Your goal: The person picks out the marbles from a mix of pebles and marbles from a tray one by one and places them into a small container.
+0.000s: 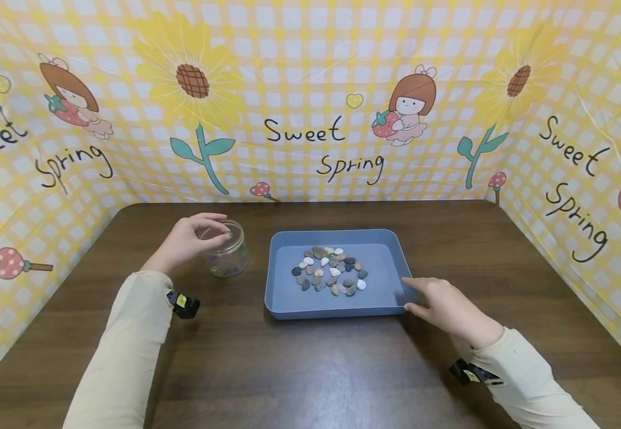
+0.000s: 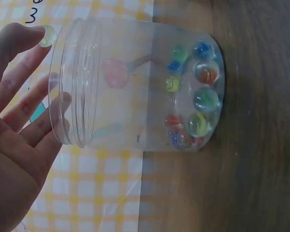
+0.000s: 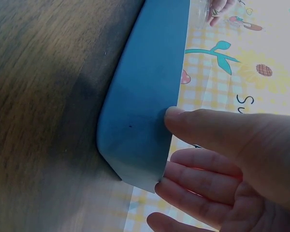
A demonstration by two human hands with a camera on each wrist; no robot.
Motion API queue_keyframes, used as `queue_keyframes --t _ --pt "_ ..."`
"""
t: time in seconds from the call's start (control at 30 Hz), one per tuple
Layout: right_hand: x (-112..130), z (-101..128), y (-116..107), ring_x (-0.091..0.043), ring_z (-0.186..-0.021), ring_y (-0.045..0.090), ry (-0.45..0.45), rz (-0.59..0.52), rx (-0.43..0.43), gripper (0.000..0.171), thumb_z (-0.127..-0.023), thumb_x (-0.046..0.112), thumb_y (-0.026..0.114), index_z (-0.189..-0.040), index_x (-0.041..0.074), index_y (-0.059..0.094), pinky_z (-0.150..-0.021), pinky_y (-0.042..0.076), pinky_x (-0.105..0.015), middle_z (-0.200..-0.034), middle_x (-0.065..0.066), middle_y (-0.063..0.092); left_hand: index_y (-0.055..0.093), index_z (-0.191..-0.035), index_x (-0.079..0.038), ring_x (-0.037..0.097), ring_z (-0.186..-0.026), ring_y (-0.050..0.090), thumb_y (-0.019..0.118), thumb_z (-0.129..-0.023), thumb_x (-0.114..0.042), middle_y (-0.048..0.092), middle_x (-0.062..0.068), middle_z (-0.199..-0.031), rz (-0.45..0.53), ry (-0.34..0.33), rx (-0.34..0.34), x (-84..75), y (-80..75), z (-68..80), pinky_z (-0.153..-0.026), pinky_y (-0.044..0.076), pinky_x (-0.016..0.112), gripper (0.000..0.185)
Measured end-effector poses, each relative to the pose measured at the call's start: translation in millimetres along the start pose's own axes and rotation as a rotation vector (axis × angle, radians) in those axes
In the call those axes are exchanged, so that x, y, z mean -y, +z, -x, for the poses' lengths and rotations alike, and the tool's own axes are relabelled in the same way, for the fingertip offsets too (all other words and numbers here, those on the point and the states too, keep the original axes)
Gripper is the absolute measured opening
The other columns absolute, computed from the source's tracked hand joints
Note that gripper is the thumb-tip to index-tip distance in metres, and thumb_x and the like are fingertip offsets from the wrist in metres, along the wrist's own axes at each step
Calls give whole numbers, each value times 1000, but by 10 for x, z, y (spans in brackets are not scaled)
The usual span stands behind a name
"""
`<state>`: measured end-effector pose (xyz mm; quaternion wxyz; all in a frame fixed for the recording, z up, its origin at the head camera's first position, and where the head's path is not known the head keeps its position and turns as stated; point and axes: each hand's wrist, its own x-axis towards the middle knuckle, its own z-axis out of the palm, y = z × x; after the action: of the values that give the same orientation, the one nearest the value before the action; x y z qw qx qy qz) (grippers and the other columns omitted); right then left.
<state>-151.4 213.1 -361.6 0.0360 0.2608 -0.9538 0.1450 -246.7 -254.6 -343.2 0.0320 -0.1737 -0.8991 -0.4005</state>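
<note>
Left hand (image 1: 184, 241) hovers over the mouth of 1 clear jar (image 1: 228, 250), pinching 1 pale marble (image 2: 47, 36) btw. thumb and fingertips just at the rim; other fingers loosely spread. Jar stands upright on the table (image 1: 310, 369), left of the tray, w/ approx. 10 coloured marbles (image 2: 195, 99) on its bottom (green, blue, orange; exact count unclear).

Right hand (image 1: 444, 307) rests against the near right corner of 1 blue tray (image 1: 283, 298): thumb on the outer wall, fingers straight and relaxed, nothing pinched. Tray lies at table centre and holds 1 cluster of approx. 30 pebbles (image 1: 331, 271), grey, brown and white, too small to count exactly.

Backdrop (image 1: 310, 89): yellow check cloth, 2 sunflowers, on 3 sides.
</note>
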Motion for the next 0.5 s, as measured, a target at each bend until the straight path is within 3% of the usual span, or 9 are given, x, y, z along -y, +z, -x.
queue_keyframes --t 0.5 --pt "-18 5 20 -34 -101 65 -14 11 -22 44 -80 12 71 -116 -10 59 -83 53 -43 -112 -23 66 70 -101 -6 40 -132 38 66 -87 -28 48 15 -139 -105 -39 12 -10 -3 56 -105 32 58 27"
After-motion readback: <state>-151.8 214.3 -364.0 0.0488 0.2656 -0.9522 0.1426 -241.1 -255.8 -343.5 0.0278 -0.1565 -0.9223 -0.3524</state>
